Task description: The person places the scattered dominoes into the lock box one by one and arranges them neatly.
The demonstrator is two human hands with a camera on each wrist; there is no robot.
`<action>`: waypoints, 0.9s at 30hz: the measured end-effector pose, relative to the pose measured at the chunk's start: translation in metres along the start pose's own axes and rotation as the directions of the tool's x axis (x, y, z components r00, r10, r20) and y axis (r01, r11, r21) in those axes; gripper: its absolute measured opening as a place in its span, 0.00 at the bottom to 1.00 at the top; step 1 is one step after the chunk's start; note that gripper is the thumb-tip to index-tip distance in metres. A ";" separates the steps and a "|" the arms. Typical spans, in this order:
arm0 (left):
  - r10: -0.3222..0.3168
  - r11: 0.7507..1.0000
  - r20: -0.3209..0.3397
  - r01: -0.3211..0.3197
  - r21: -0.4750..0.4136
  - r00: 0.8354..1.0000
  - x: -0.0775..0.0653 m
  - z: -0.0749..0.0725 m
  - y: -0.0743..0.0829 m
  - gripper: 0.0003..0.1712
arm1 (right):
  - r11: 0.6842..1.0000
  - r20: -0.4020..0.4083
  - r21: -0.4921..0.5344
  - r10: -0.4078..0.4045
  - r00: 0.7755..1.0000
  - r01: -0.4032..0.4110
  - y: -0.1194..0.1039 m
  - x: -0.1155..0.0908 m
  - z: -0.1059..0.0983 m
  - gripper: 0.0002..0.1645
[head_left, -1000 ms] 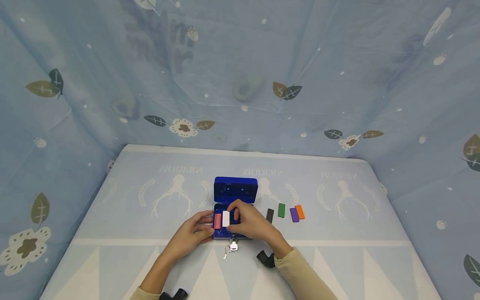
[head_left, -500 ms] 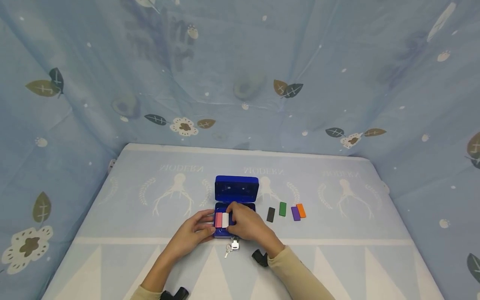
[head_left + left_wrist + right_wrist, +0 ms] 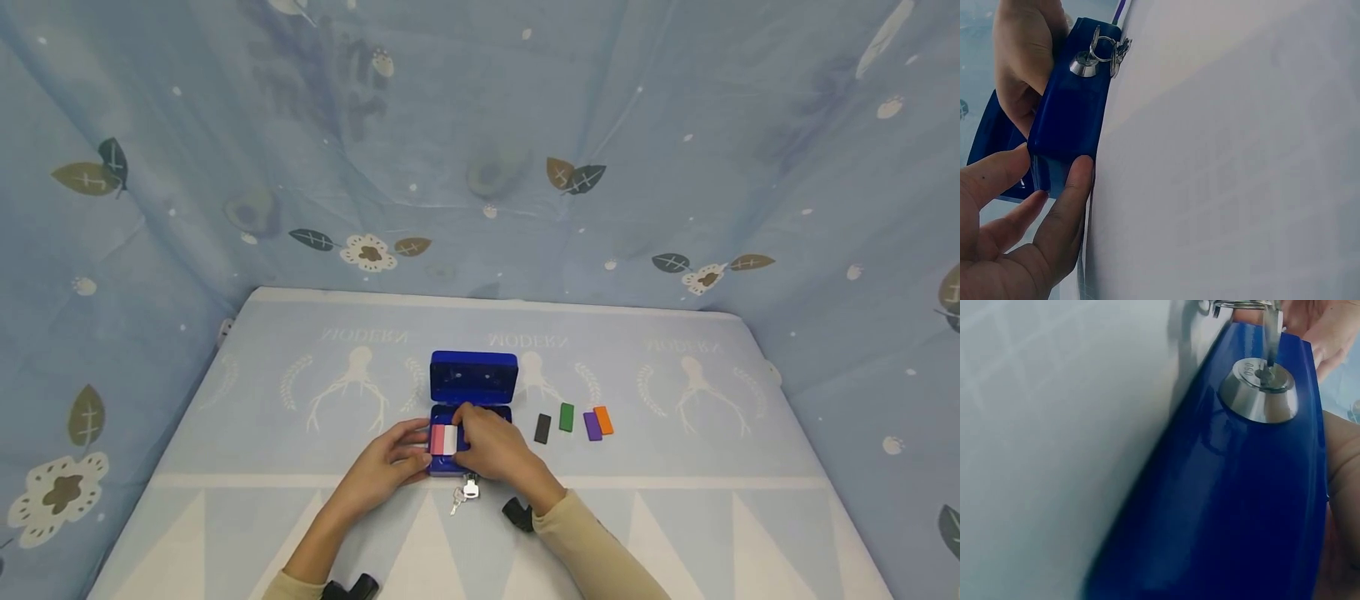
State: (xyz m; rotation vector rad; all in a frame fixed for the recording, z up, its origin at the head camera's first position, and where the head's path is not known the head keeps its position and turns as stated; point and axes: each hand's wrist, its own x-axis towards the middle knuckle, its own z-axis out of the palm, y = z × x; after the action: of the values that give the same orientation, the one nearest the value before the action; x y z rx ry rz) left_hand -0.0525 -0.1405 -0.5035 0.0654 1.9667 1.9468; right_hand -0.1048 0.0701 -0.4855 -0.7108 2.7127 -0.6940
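Left hand (image 3: 388,465), fingers loosely extended, touches the left end of the open blue cash box (image 3: 1067,119); inside, right hand (image 3: 492,444) pinches the white block (image 3: 450,440), just right of the pink block (image 3: 437,440).

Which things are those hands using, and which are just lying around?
Seems part of the job:
left hand, holding the blue box
right hand, pinching the white block
pink block, in the box

Just there, untouched, maybe for later:
black block
green block
purple block
orange block
keys at the box's lock
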 end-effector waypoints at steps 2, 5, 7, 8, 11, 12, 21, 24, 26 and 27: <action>0.000 1.000 0.002 0.000 -0.004 1.000 0.000 0.000 0.000 0.34 | 1.000 -0.001 0.029 -0.004 1.000 0.004 0.001 -0.001 -0.001 0.27; -0.001 1.000 0.001 0.001 -0.005 1.000 0.000 0.001 0.000 0.34 | 0.996 -0.006 0.091 -0.014 1.000 0.014 0.002 -0.006 -0.005 0.27; -0.002 1.000 0.000 0.002 -0.002 1.000 0.000 0.001 0.000 0.34 | 0.990 -0.017 0.135 -0.024 1.000 0.026 0.003 -0.010 -0.008 0.26; -0.002 1.000 -0.001 0.002 0.000 1.000 0.000 0.001 0.001 0.34 | 0.987 -0.024 0.155 -0.029 0.999 0.033 0.003 -0.013 -0.010 0.26; -0.004 1.000 -0.009 0.004 0.007 1.000 -0.001 0.002 0.003 0.33 | 0.977 -0.050 0.209 -0.041 0.998 0.051 0.004 -0.021 -0.018 0.25; -0.005 1.000 -0.012 0.005 0.008 1.000 -0.001 0.002 0.003 0.33 | 0.974 -0.061 0.219 -0.043 0.997 0.056 0.004 -0.023 -0.020 0.24; -0.001 1.000 -0.025 0.001 0.010 1.000 -0.001 0.003 0.002 0.33 | 0.960 -0.125 0.275 -0.021 0.992 0.055 0.014 -0.044 -0.033 0.22; 0.000 1.000 -0.026 0.000 0.011 1.000 0.000 0.003 0.002 0.33 | 0.954 -0.160 0.295 -0.008 0.987 0.055 0.020 -0.050 -0.034 0.22; 0.001 1.000 -0.026 -0.001 0.009 1.000 0.000 0.003 0.002 0.33 | 0.950 -0.180 0.308 0.006 0.984 0.051 0.024 -0.054 -0.035 0.21; 0.002 1.000 -0.026 -0.001 0.007 1.000 0.000 0.004 0.003 0.33 | 0.948 -0.191 0.314 0.013 0.981 0.049 0.027 -0.056 -0.036 0.21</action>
State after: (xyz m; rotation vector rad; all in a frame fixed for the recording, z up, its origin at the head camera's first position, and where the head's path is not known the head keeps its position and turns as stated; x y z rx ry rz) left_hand -0.0520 -0.1370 -0.5009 0.0440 1.9901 1.9512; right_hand -0.0803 0.1330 -0.4618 -0.6171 2.6652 -1.2273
